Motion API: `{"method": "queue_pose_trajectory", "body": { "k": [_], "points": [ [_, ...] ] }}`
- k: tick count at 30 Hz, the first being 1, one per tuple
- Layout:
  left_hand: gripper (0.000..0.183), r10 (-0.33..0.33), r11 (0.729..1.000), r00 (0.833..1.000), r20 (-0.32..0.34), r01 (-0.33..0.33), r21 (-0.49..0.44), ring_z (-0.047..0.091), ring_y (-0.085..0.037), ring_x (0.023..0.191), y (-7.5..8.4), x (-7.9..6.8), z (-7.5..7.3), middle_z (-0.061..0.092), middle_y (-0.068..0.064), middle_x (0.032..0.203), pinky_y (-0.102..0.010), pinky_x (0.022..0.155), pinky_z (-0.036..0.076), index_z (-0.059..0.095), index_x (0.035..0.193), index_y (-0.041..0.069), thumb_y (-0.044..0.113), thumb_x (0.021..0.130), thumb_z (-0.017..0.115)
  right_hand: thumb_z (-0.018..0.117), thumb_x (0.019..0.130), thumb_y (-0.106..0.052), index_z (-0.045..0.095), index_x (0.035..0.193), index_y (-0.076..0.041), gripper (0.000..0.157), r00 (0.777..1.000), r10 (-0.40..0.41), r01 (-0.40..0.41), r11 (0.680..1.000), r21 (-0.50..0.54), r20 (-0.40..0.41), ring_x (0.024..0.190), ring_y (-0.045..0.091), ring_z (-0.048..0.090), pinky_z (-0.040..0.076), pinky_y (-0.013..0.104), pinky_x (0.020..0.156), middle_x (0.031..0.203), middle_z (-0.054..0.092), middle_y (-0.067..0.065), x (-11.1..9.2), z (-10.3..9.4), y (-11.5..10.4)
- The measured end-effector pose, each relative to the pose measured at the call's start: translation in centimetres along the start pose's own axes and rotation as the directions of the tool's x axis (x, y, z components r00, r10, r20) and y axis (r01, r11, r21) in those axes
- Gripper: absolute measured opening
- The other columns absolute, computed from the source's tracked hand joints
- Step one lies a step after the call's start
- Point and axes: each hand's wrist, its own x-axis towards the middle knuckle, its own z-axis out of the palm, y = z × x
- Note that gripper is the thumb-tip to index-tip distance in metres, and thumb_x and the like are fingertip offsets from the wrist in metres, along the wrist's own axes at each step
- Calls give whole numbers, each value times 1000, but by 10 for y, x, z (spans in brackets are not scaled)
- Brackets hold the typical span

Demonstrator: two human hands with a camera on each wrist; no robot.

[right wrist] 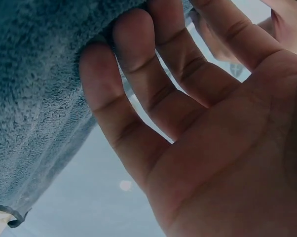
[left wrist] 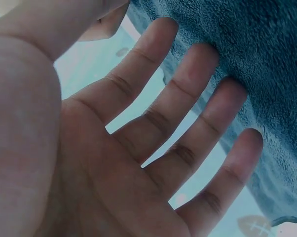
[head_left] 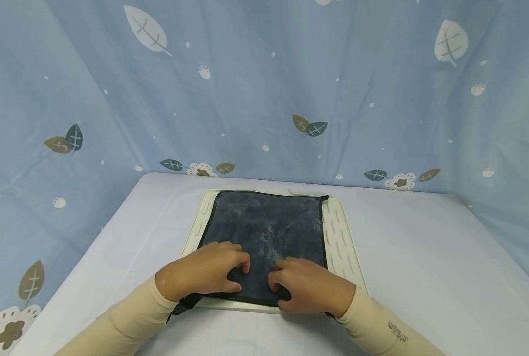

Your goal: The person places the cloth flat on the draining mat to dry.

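A dark blue-grey towel (head_left: 269,222) with black edging lies spread out over a cream board (head_left: 342,242) with raised marks. On its near left part rests my left hand (head_left: 211,269), fingertips touching the cloth. My right hand (head_left: 311,284) touches the near right part the same way. In the left wrist view, the left hand (left wrist: 133,148) has its fingers spread and nearly straight against the fuzzy towel (left wrist: 281,74). The right wrist view has the right hand (right wrist: 203,133) with fingers slightly bent, their tips on the towel (right wrist: 30,98). Neither hand visibly pinches the cloth.
The board sits on a table with a white cover (head_left: 424,257). A blue curtain (head_left: 264,89) printed with leaves and flowers hangs behind the table and along its sides. The towel's far right corner (head_left: 324,198) is slightly turned up.
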Motion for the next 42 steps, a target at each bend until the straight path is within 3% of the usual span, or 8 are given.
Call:
{"method": "queue_pose_trajectory", "body": {
  "k": [8, 18, 29, 35, 42],
  "points": [
    [26, 6, 1000, 1000, -5, -6, 9, 55, -7, 87, -1, 0, 2, 61, 12, 93, -37, 80, 49, 69, 96, 27, 36, 79, 85, 83, 80, -36, 67, 88, -27, 20, 1000, 7, -7, 1000, 9, -11, 71, 2, 47, 45, 24, 64, 84, 56, -11, 1, 1, 1],
    [27, 26, 998, 999, -26, -25, 49, 58, -10, 88, -1, 0, 4, 63, 10, 93, -37, 78, 51, 70, 95, 26, 37, 77, 86, 78, 83, -23, 67, 86, -25, 11, 999, -29, 28, 999, -17, -18, 66, 4, 43, 38, 24, 58, 81, 53, -10, 2, 4, -1],
    [36, -10, 996, 999, 45, 6, 90, 55, -13, 90, 5, 1, 3, 58, 11, 96, -43, 78, 49, 66, 95, 32, 50, 73, 86, 67, 86, -14, 51, 76, -22, 21, 998, -14, 16, 999, 30, -55, 64, 5, 33, 30, 24, 60, 74, 39, -10, -1, 2, 5],
    [15, 33, 999, 999, 31, -33, 17, 52, -9, 83, 1, -2, 2, 54, 12, 87, -37, 75, 47, 68, 86, 31, 35, 82, 82, 66, 87, -13, 48, 75, -21, 23, 998, -24, 26, 999, 40, -59, 63, 5, 31, 28, 24, 59, 72, 36, -9, -1, 2, 4],
    [9, 55, 992, 998, 40, -50, -115, 54, -1, 74, -1, -4, -3, 58, 17, 81, -25, 66, 46, 73, 82, 27, 23, 89, 76, 75, 87, -39, 57, 80, -26, 24, 999, -7, 7, 1000, 14, -34, 65, 3, 39, 35, 22, 60, 75, 44, -14, 0, 2, 3]
  ]
}}
